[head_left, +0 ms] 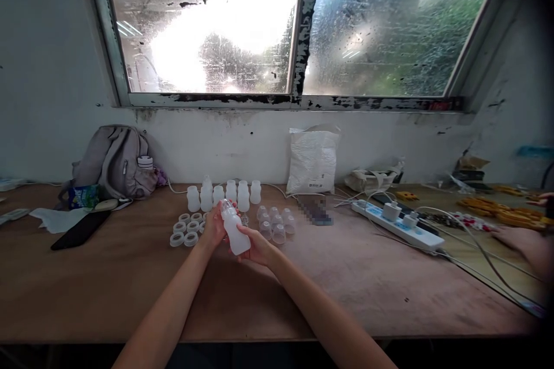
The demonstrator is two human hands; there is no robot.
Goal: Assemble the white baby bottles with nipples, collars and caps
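Note:
Both my hands hold one frosted white plastic bottle (236, 232) above the wooden table (130, 282), tilted with its clear cap toward the upper left. My left hand (214, 226) grips the capped top end. My right hand (257, 247) cradles the bottle's base from below. Just behind stands a row of several similar white bottles (225, 193). Several white rings (186, 229) lie to the left of my hands, and several clear domed caps (274, 222) lie to the right.
A grey backpack (115, 161) and a black phone (80, 229) sit at the left. A white bag (312, 160) leans on the wall. A white power strip (400, 225) with cables lies at the right, where another person's hand (526, 242) rests by orange parts (502, 210).

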